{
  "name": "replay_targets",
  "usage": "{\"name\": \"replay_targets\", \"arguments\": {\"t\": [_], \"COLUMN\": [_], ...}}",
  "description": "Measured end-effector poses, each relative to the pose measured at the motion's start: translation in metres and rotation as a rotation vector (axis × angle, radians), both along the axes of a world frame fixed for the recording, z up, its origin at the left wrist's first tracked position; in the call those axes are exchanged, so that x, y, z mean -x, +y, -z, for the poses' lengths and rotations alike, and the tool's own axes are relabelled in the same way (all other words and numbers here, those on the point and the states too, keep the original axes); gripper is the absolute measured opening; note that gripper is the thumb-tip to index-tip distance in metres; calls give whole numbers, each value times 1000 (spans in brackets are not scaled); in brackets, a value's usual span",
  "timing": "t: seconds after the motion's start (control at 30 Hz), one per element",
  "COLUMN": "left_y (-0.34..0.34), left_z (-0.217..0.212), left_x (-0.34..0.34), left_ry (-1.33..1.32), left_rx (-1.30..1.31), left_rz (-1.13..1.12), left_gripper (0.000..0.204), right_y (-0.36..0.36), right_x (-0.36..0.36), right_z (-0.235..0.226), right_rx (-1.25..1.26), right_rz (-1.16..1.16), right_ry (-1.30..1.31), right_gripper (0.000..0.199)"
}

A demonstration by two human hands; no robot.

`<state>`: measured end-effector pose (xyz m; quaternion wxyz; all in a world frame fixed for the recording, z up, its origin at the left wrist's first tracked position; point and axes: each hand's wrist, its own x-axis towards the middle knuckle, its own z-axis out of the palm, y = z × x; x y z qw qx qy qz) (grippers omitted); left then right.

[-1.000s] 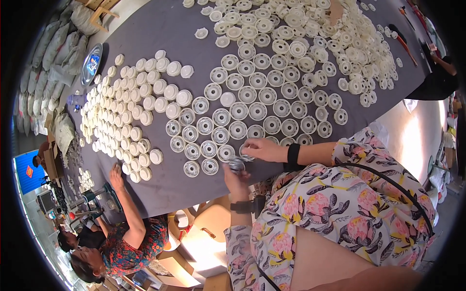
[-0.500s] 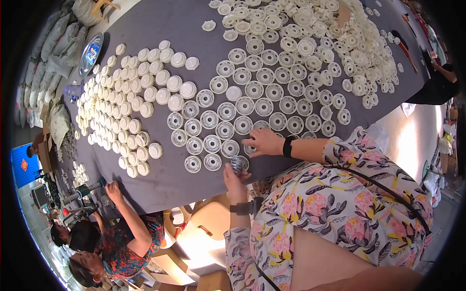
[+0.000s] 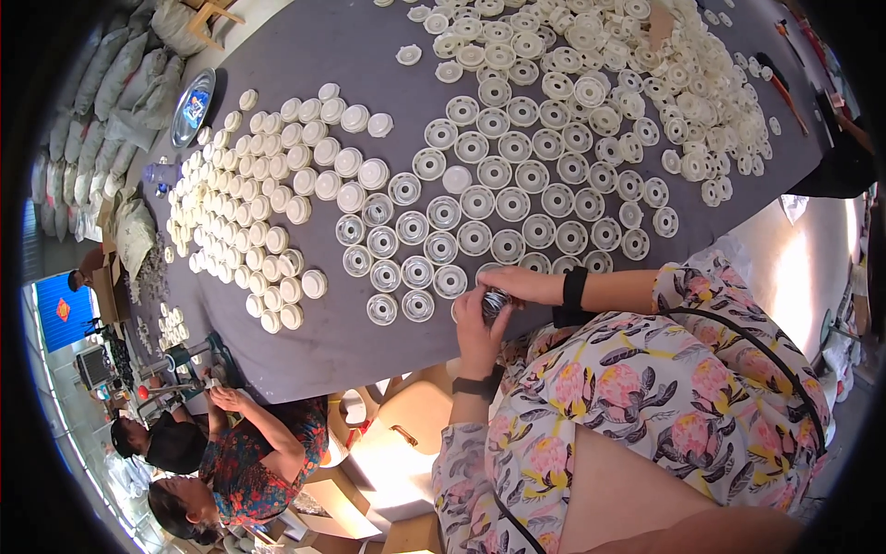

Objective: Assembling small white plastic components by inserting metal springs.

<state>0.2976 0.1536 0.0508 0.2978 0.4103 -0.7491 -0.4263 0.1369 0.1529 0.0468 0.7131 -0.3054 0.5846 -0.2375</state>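
Since a moment ago, both hands have drawn together at the near edge of the grey tabletop (image 3: 369, 83). Left hand (image 3: 477, 325) is clenched around a small round metal-looking part (image 3: 496, 301), while right hand (image 3: 519, 282) pinches its top, just beside rows of white plastic caps (image 3: 443, 214).

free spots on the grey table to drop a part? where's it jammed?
Bare grey table: the stretch between the round metal plate and the loose white cap pile, and the near strip below the ringed caps. Jammed: the packed plain caps and the rows by both hands.
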Motion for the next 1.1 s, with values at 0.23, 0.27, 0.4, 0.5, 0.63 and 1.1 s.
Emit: {"name": "replay_targets", "arguments": {"t": [0.23, 0.27, 0.4, 0.5, 0.63, 1.1], "left_y": [1, -2, 6, 7, -13, 14], "left_z": [-6, -1, 4, 1, 11, 20], "left_x": [8, 6, 22, 28, 1, -41], "left_ry": [-164, -168, 83, 383, 731, 266], "left_rx": [144, 83, -341, -953, -1602, -630], "left_rz": [-47, -27, -209, -436, -138, -301], "left_gripper": [45, 43, 31, 40, 44, 34], "right_y": [5, 7, 0, -10, -14, -34], "right_x": [12, 7, 4, 7, 6, -59], "right_z": [-7, -10, -28, -38, -30, -1], "right_rx": [-275, -136, 564, 783, 1076, 484], "right_rz": [26, 50, -41, -140, -296, -92], "right_ry": [-329, -165, 455, 696, 792, 475], "right_gripper": [43, 44, 35, 29, 33, 45]}}
